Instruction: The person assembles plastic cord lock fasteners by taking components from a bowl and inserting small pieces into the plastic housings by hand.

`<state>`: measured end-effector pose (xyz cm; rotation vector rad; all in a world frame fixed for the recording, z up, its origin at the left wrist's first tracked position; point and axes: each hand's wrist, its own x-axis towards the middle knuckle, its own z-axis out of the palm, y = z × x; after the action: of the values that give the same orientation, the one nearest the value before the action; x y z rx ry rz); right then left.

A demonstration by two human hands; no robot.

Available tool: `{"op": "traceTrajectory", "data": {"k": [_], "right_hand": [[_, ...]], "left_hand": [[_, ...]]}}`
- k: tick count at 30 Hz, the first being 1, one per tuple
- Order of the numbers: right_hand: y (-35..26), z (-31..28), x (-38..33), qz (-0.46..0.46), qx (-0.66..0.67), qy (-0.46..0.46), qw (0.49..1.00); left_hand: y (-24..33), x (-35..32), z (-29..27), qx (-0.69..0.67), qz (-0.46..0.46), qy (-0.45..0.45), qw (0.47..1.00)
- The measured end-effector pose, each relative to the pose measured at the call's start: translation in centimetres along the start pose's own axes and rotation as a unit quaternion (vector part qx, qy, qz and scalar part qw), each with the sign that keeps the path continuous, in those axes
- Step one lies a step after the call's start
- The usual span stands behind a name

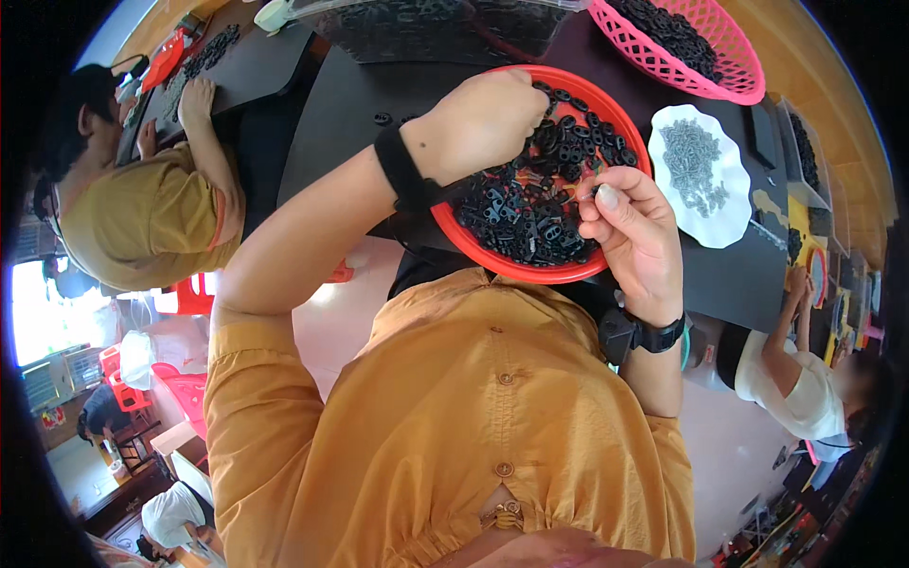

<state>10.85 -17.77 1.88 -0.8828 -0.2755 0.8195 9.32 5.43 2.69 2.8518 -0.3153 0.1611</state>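
Note:
A round red tray (632, 112) stands on the dark table, full of small black plastic pieces (511, 220), many of them oval with two holes. My left hand (483, 123) reaches over its far left rim, knuckles up and fingers curled down; whatever its fingertips hold is hidden. At the tray's right side my right hand (639, 232) is raised with thumb and fingers pinched together. A small dark piece (597, 190) shows between them, too small to name further.
Right of the tray lies a white scalloped plate (724, 204) of small grey pieces. Beyond are a pink basket (743, 80) and a clear bin (426, 33), both with black pieces. Co-workers sit left (142, 222) and right (795, 383).

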Motion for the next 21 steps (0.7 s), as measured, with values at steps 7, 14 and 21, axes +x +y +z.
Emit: {"op": "traceTrajectory", "data": {"k": [7, 14, 21], "right_hand": [[0.2, -0.3, 0.6, -0.027, -0.045, -0.001, 0.999], [0.3, -0.1, 0.7, -0.034, -0.067, -0.006, 0.997], [0.3, 1.0, 0.9, -0.072, -0.094, 0.037, 0.992]], "left_hand": [[-1.0, -1.4, 0.4, -0.041, 0.040, 0.086, 0.995], [-1.0, -1.3, 0.7, -0.003, 0.033, 0.022, 0.999], [2.4, -3.7, -1.7, -0.475, -0.186, 0.012, 0.860]]}}
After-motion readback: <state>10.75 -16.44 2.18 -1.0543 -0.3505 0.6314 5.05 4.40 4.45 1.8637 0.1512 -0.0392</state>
